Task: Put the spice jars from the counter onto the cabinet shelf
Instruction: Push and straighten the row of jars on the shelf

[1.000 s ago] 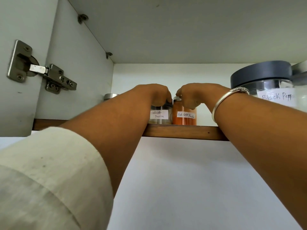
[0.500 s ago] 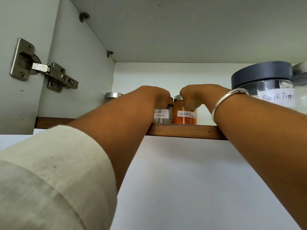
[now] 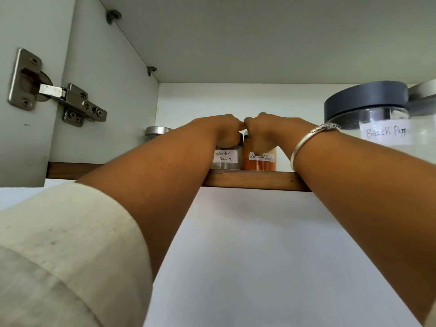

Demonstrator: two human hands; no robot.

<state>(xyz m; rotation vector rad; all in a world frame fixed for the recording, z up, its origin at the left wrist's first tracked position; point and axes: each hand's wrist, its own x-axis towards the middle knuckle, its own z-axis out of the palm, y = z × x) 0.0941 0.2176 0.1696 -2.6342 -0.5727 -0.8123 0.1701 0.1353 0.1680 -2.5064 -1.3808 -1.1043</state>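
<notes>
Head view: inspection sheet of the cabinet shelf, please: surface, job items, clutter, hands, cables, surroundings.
Surface: wooden-fronted shelf; both jars stand near its front edge.
Job's things: coriander powder jar and red chilli powder jar, upright, side by side.
Clutter: black pepper jar at right; metal-lidded jar at left.
Hands: left hand grips the coriander jar's top, right hand the chilli jar's top.
Cables: nothing seen.
Surroundings: door hinge at left, white wall below.

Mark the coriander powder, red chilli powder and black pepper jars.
Clear glass coriander powder jar (image 3: pixel 225 157): head view, on its white label.
Orange-filled red chilli powder jar (image 3: pixel 259 165): head view, on the glass below its label.
Large clear black pepper jar with grey lid (image 3: pixel 387 133): head view, on its label.
</notes>
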